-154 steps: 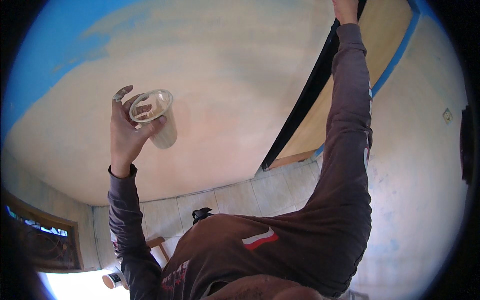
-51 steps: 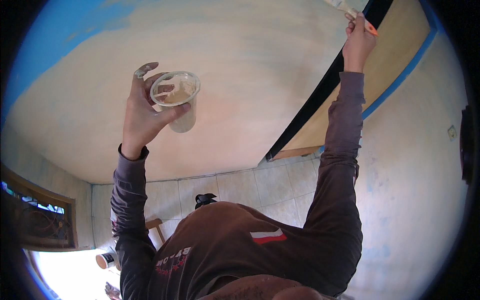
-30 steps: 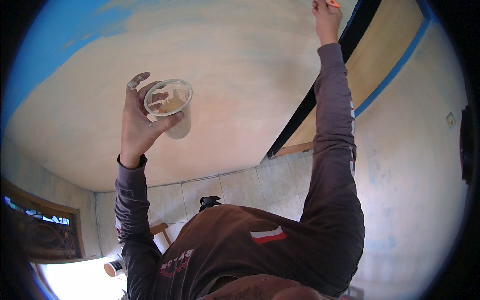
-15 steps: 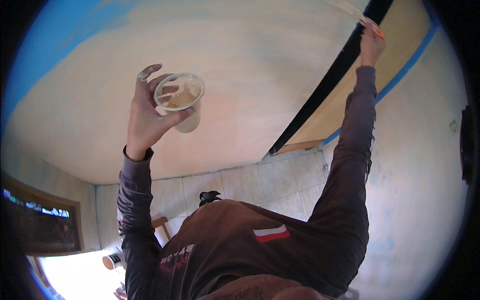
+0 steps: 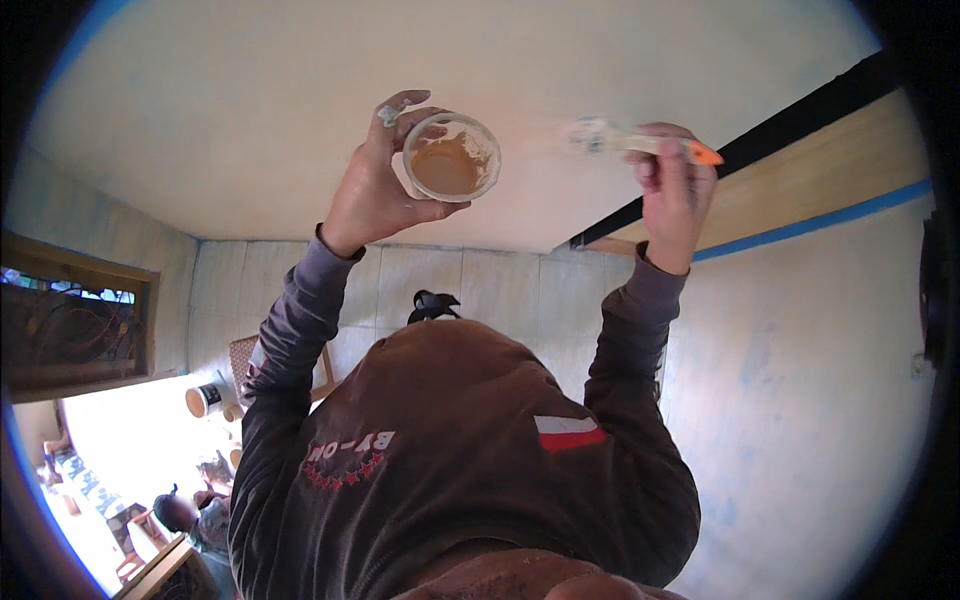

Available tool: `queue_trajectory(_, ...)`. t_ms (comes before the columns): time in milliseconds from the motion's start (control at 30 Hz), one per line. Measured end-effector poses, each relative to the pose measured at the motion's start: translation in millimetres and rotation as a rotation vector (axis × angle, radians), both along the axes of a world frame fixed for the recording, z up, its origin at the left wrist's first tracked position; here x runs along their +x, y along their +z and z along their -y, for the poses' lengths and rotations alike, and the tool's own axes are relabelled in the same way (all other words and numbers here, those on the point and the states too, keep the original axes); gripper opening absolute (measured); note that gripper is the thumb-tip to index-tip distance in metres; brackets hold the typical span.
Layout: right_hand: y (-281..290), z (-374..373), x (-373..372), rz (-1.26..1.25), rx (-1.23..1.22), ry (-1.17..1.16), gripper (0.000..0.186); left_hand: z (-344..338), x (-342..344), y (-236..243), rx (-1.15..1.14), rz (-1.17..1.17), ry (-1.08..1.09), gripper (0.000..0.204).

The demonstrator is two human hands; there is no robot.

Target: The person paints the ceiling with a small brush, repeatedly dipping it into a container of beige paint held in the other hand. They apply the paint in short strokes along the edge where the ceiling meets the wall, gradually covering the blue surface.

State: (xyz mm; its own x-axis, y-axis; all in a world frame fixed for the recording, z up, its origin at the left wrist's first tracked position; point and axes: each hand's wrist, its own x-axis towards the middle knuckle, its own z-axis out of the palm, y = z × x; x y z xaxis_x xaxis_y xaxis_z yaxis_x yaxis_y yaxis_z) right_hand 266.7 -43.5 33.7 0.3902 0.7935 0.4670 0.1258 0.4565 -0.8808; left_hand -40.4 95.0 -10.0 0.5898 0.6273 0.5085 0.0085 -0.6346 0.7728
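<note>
My left hand is wrapped round a clear plastic cup, with its mouth facing me. Beige paint lies in the bottom of the cup and is smeared up its inner side. Pale paint also marks a finger of that hand. To the right, my right hand grips a paintbrush with an orange handle end. The bristles point left toward the cup, a short gap away, and are smeared by motion. Behind both hands is a cream-painted wall; whether the bristles touch it I cannot tell.
A black strip, a yellowish panel and a blue strip run along the right. Pale tiles lie beyond my body. At the left are a dark window grille, a bucket and another person.
My right hand has brought the brush down and left from the black strip toward the cup. My left hand has moved right and slightly up, and the cup's inside now faces me more.
</note>
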Motion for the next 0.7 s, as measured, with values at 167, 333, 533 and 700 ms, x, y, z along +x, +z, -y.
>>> queue_trajectory(167, 14, -36, -64, 0.453, -0.079, 0.164, 0.028, -5, -2, -26, 0.052, 0.029, -0.024, 0.111)
queue_trajectory(333, 20, -68, -78, 0.852, -0.184, 0.254, 0.015, -8, -2, -36, 0.081, -0.015, -0.035, 0.107)
queue_trajectory(533, 18, -82, -79, 0.867, -0.106, 0.359, 0.018, -4, 4, -19, 0.096, -0.080, -0.040, 0.105)
queue_trajectory(700, 25, -85, -82, 0.925, -0.212, 0.348, 0.027, -2, 11, -10, 0.025, -0.077, -0.075, 0.106)
